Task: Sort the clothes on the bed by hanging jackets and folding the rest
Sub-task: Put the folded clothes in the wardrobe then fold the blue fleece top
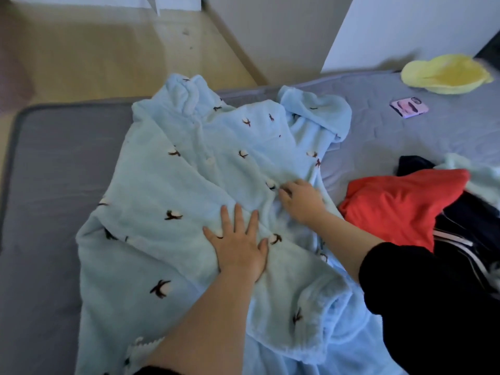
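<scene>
Blue fleece garment (189, 171) spread unfolded on bed (54, 171) | left hand (238, 247) flat, fingers splayed, pressing it | right hand (303, 201) pinches its fabric | red garment (400, 204) and dark clothes (470, 226) heaped beside, unfolded

The blue robe (216, 163) runs past the bottom edge. The right hand (303, 201) is motion-blurred; whether its fingers pinch the fabric cannot be determined. The dark clothes (465, 228) lie partly under the red garment (400, 201) and are cut off by the right edge. The yellow item (446, 74) is blurred; its type is unclear. Print on the pink packet (409, 107) is too small to read.
</scene>
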`<move>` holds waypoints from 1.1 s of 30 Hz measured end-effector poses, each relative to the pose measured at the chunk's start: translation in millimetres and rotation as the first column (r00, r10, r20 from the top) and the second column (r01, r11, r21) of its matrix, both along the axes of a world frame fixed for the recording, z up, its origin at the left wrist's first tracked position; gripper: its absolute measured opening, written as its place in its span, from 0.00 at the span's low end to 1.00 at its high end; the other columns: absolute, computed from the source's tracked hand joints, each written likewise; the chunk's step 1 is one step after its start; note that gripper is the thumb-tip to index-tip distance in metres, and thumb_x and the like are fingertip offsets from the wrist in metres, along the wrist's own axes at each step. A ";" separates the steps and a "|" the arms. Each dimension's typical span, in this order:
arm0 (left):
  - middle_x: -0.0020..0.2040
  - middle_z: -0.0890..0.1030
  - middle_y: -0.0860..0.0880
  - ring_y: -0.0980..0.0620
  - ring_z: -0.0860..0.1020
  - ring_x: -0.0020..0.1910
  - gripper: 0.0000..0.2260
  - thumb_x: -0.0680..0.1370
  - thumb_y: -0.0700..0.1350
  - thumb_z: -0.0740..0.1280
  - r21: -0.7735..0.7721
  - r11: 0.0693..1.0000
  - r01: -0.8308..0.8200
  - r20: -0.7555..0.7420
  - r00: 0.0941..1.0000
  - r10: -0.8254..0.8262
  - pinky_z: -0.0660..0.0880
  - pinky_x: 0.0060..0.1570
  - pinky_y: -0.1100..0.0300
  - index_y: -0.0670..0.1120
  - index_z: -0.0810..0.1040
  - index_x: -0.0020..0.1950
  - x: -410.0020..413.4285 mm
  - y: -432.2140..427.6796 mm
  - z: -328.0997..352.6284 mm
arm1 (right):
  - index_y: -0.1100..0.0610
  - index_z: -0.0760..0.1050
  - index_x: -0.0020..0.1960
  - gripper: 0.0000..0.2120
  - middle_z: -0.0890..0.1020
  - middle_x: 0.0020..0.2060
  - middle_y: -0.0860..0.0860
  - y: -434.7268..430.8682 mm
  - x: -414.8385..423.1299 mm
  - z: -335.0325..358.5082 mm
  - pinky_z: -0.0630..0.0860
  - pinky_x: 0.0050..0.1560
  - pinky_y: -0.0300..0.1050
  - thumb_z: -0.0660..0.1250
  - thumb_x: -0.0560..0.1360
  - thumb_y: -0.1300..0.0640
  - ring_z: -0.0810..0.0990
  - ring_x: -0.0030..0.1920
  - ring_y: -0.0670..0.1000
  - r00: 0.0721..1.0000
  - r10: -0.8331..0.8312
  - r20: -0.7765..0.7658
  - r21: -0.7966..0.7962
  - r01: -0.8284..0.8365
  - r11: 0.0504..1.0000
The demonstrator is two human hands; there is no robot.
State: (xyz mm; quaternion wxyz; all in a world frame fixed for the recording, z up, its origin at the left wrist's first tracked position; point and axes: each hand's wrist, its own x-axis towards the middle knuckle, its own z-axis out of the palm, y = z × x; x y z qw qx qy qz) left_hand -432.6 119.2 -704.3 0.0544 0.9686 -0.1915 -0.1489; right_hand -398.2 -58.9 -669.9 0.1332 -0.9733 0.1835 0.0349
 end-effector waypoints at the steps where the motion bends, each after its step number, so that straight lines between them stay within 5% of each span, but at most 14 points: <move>1: 0.78 0.37 0.50 0.42 0.33 0.75 0.29 0.79 0.63 0.45 -0.009 1.000 0.000 0.010 1.000 0.001 0.40 0.64 0.27 0.59 0.39 0.77 0.1 -0.4 -2.3 | 0.58 0.76 0.57 0.15 0.74 0.56 0.58 -4.5 10.0 4.3 0.69 0.59 0.54 0.57 0.79 0.51 0.72 0.59 0.61 0.995 -0.053 0.086 -0.027 0.055 0.998; 5: 0.78 0.38 0.49 0.41 0.33 0.75 0.29 0.78 0.63 0.45 -0.026 1.000 0.014 0.043 0.999 -0.012 0.40 0.63 0.27 0.58 0.41 0.77 1.6 0.4 -10.9 | 0.59 0.70 0.65 0.17 0.67 0.67 0.58 -31.4 53.1 22.1 0.63 0.62 0.54 0.56 0.78 0.55 0.64 0.67 0.60 0.942 -0.194 0.273 -0.102 0.229 0.968; 11: 0.78 0.38 0.48 0.41 0.34 0.75 0.29 0.79 0.63 0.44 -0.005 0.999 0.034 0.065 0.997 -0.034 0.41 0.63 0.27 0.57 0.41 0.78 2.7 -2.5 -16.4 | 0.55 0.69 0.68 0.20 0.47 0.78 0.53 -77.9 108.0 30.1 0.48 0.74 0.57 0.49 0.81 0.52 0.50 0.75 0.56 0.932 -0.342 0.120 -0.157 0.358 0.921; 15: 0.78 0.37 0.48 0.40 0.34 0.75 0.29 0.79 0.62 0.44 0.025 0.999 0.038 0.051 0.998 -0.039 0.43 0.64 0.27 0.57 0.41 0.78 3.8 -4.0 -15.7 | 0.57 0.66 0.72 0.23 0.49 0.77 0.51 -94.9 125.6 37.0 0.41 0.74 0.59 0.53 0.77 0.56 0.46 0.76 0.55 0.932 -0.363 0.014 -0.179 0.359 0.916; 19: 0.78 0.36 0.48 0.40 0.33 0.74 0.29 0.79 0.62 0.44 0.051 0.997 0.049 0.013 0.999 -0.050 0.42 0.64 0.28 0.56 0.40 0.77 6.2 -4.6 -13.4 | 0.61 0.70 0.66 0.21 0.67 0.68 0.55 -89.3 120.5 37.5 0.51 0.73 0.56 0.56 0.74 0.60 0.62 0.71 0.55 0.895 -0.409 0.177 -0.047 0.423 0.905; 22: 0.78 0.36 0.49 0.41 0.33 0.74 0.29 0.79 0.62 0.45 0.045 0.997 0.057 -0.013 0.998 -0.057 0.42 0.64 0.28 0.57 0.40 0.77 10.1 -4.1 -12.8 | 0.64 0.78 0.49 0.12 0.77 0.53 0.60 -60.6 96.7 26.8 0.67 0.57 0.50 0.59 0.71 0.62 0.75 0.53 0.62 0.832 -0.312 0.458 -0.005 0.353 0.935; 25: 0.78 0.35 0.51 0.43 0.32 0.75 0.29 0.79 0.63 0.46 0.043 0.996 0.083 -0.103 0.992 -0.078 0.44 0.65 0.29 0.59 0.41 0.77 18.2 -0.4 -9.1 | 0.62 0.73 0.51 0.11 0.78 0.45 0.59 -21.4 71.3 24.4 0.68 0.43 0.49 0.59 0.70 0.66 0.75 0.44 0.60 0.777 -0.339 0.531 0.180 0.288 0.941; 28: 0.78 0.36 0.55 0.47 0.32 0.75 0.29 0.79 0.62 0.53 -0.049 0.994 0.100 -0.259 0.960 -0.109 0.44 0.68 0.32 0.62 0.44 0.77 29.3 12.7 1.1 | 0.59 0.70 0.56 0.14 0.76 0.41 0.53 11.1 47.9 29.5 0.66 0.41 0.46 0.60 0.71 0.66 0.70 0.40 0.54 0.821 -0.308 0.480 0.256 0.205 0.945; 31: 0.79 0.49 0.53 0.50 0.46 0.77 0.25 0.80 0.51 0.61 -0.326 0.933 -0.150 -0.457 0.890 -0.017 0.52 0.73 0.41 0.55 0.59 0.76 42.5 28.0 28.0 | 0.57 0.73 0.42 0.06 0.72 0.32 0.48 35.2 17.6 49.6 0.65 0.35 0.36 0.61 0.74 0.66 0.69 0.34 0.48 0.802 -0.264 0.536 0.399 0.036 0.916; 33: 0.74 0.66 0.46 0.48 0.68 0.70 0.18 0.81 0.46 0.61 -0.544 0.690 -0.478 -0.639 0.769 0.029 0.68 0.67 0.53 0.46 0.70 0.71 44.6 51.0 43.9 | 0.54 0.66 0.36 0.12 0.67 0.28 0.44 52.2 -9.9 66.6 0.63 0.31 0.32 0.59 0.74 0.67 0.65 0.30 0.42 0.717 -0.322 0.618 0.554 -0.107 0.825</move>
